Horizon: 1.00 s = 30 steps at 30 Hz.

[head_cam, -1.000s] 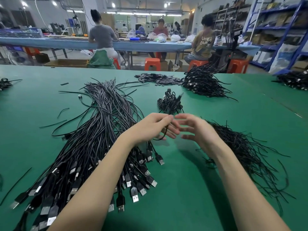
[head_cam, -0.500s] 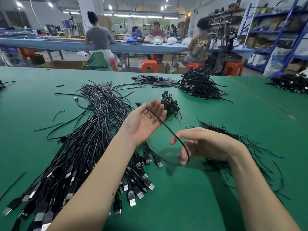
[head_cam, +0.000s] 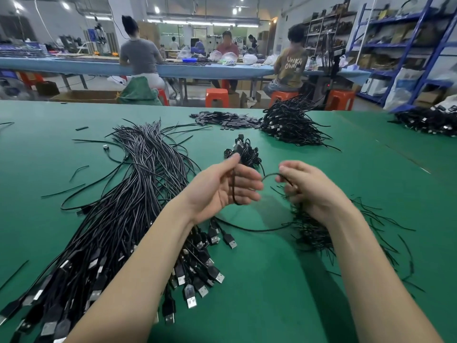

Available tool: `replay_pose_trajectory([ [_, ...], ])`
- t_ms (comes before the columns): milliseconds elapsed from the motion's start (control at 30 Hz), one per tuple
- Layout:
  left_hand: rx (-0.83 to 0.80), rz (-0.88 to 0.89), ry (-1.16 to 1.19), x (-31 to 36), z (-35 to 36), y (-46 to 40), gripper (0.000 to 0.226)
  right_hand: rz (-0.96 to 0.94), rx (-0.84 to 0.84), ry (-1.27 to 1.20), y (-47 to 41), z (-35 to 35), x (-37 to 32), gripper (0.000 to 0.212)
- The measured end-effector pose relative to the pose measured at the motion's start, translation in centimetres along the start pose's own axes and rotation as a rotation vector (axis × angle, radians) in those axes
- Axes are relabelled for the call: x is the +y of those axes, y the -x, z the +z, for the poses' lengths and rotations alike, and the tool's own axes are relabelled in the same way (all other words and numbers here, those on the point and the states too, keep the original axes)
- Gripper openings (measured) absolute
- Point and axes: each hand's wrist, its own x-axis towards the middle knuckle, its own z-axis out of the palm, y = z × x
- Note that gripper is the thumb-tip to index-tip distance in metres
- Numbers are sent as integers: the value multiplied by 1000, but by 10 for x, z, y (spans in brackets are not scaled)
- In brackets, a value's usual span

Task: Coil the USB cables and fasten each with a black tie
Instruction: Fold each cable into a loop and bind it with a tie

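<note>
Both hands [head_cam: 223, 188] [head_cam: 309, 188] pinching 1 cable [head_cam: 269, 175], right fingertips hidden

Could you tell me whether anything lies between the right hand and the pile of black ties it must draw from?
Nothing visible: the right hand, pinching the USB cable, hovers directly over the pile of black ties.
</note>
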Motion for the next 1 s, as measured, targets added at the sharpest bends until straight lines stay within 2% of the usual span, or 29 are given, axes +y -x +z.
replay_pose_trajectory([
  [67,-50,-58,-167,-4,7,-4,56,-73,-82,-152,7,5,-14,5],
  [133,4,-62,-217,-9,12,-8,52,-162,-217,-112,15,13,-25,11],
  [200,68,-16,-202,-11,13,-9,49,-216,-435,-29,23,19,-28,14],
  [300,123,37,36,-6,6,-8,51,-118,-814,134,30,22,-17,14],
  [400,96,110,343,6,-6,-5,53,21,-962,207,27,16,4,9],
  [500,33,128,423,11,-14,0,55,148,-894,65,21,12,18,13],
  [633,-76,56,293,10,-18,4,50,72,-486,213,10,12,21,25],
  [700,-98,-9,145,10,-19,5,51,-3,-274,289,7,15,16,31],
  [767,-110,-86,-38,7,-18,5,53,-57,-94,248,5,18,8,32],
  [800,-115,-121,-125,6,-17,4,53,-41,-61,166,4,20,4,30],
  [867,-112,-174,-258,2,-15,2,52,18,-107,-9,5,23,-6,28],
  [933,-79,-168,-378,-1,-12,-1,50,8,-172,-16,9,30,-14,27],
  [1000,9,-104,-475,-1,-11,-4,47,-56,-212,15,14,40,-17,16],
])
